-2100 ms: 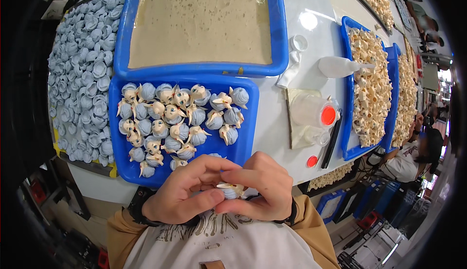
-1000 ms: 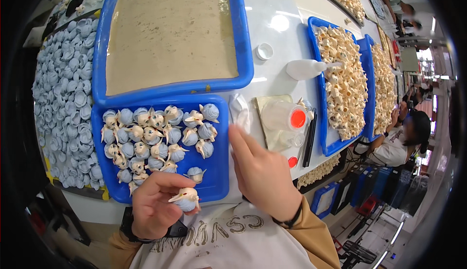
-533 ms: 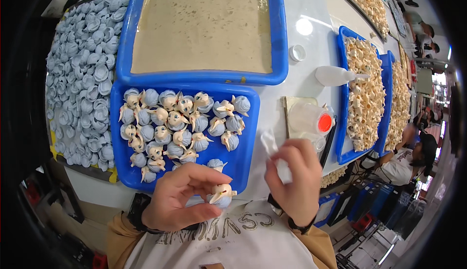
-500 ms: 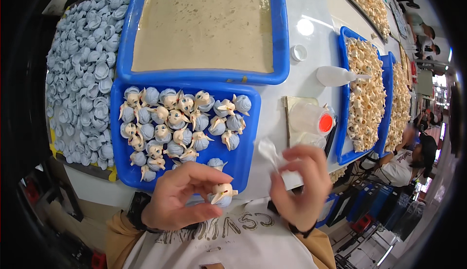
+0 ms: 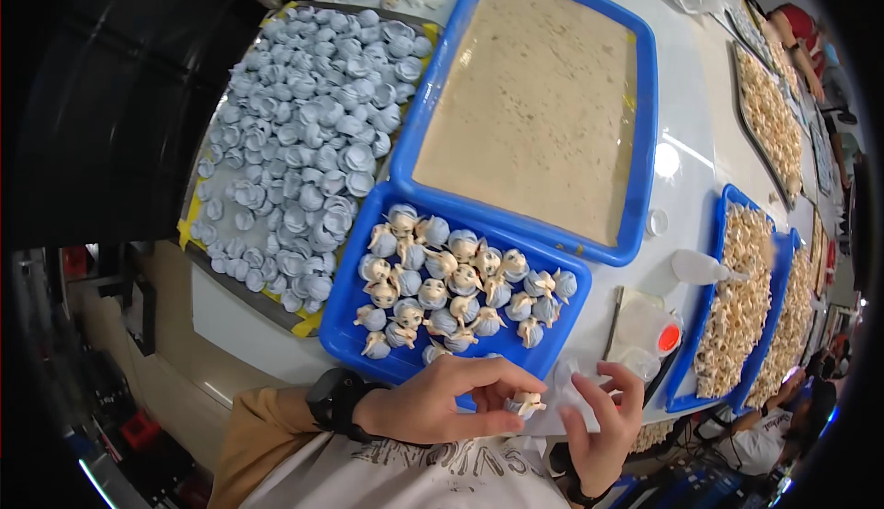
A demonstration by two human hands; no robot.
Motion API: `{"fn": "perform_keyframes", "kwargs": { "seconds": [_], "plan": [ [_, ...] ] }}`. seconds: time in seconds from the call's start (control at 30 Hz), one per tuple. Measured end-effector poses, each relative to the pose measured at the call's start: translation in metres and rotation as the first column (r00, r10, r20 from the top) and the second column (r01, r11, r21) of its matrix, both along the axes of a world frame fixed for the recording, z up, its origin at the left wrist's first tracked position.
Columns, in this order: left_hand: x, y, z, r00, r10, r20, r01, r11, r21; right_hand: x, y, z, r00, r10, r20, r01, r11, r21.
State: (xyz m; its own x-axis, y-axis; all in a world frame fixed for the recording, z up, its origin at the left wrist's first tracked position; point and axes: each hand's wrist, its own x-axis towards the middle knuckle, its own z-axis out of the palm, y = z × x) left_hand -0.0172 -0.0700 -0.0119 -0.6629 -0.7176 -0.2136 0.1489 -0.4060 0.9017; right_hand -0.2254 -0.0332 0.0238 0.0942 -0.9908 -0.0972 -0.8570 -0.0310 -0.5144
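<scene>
My left hand (image 5: 451,400) pinches a small doll head (image 5: 527,405) between thumb and fingertips, just past the near edge of a blue tray. Pale face colour and a bit of grey-blue hair show on it. To its right, my right hand (image 5: 603,421) has its thumb and fingers curled around a whitish translucent plastic piece (image 5: 564,375), whose exact kind I cannot make out. Several finished-looking doll heads (image 5: 433,294) with pointed ears and grey-blue hair lie in the blue tray (image 5: 345,329).
Grey-blue hair shells (image 5: 304,122) heap on a board at left. A large blue tub (image 5: 649,94) of beige material stands behind. At right are a white squeeze bottle (image 5: 697,268), a clear container with a red-orange cap (image 5: 649,329), a small round cap (image 5: 657,222) and trays of pale parts (image 5: 737,302).
The view has swung, so the trays sit farther right and lower. My hands are closer together, the doll head still in the left one, turned differently.
</scene>
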Motion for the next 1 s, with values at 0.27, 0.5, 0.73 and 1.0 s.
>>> {"fn": "perform_keyframes", "kwargs": {
  "seconds": [0.27, 0.5, 0.73, 1.0],
  "plan": [
    [0.013, 0.006, 0.012, 0.998, 0.043, 0.055, -0.053, 0.980, 0.192, 0.029, -0.017, -0.009, 0.921, 0.187, 0.341, -0.132, 0.975, -0.178],
    [0.117, 0.031, 0.028, 0.730, 0.419, 0.540, -0.290, 0.905, -0.311, 0.016, -0.025, -0.020, 0.903, 0.164, 0.396, -0.146, 0.986, -0.078],
    [0.186, 0.022, -0.011, -0.051, 0.528, 0.848, 0.150, 0.843, -0.516, 0.026, -0.034, -0.022, 0.870, 0.270, 0.412, -0.251, 0.963, -0.101],
    [0.161, 0.012, -0.004, -0.206, 0.458, 0.865, 0.333, 0.864, -0.378, 0.025, -0.034, -0.020, 0.887, 0.221, 0.405, -0.210, 0.975, -0.070]
  ]
}}
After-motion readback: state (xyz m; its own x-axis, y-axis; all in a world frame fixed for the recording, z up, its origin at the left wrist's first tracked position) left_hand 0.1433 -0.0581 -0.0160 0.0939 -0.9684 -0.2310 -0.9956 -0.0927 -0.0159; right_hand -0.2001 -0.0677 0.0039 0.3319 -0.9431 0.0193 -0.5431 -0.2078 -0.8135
